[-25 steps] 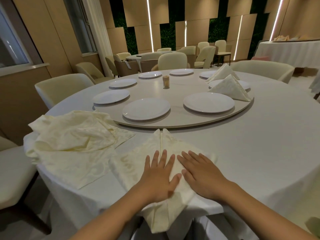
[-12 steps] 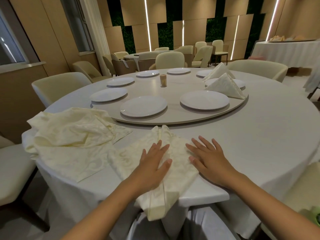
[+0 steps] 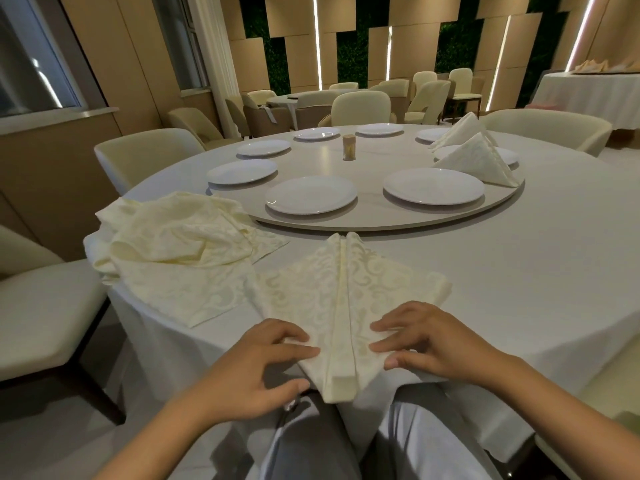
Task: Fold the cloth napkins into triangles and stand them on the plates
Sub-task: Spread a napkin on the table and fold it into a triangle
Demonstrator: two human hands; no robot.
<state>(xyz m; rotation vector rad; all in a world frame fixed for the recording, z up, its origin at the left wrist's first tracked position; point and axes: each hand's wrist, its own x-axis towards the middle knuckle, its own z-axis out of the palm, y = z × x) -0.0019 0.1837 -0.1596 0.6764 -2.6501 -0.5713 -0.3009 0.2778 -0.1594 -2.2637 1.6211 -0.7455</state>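
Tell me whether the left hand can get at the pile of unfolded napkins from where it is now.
Probably yes. The left hand rests on the near left edge of the folded napkin, and the pile of unfolded napkins lies just to its left on the table, with nothing between them.
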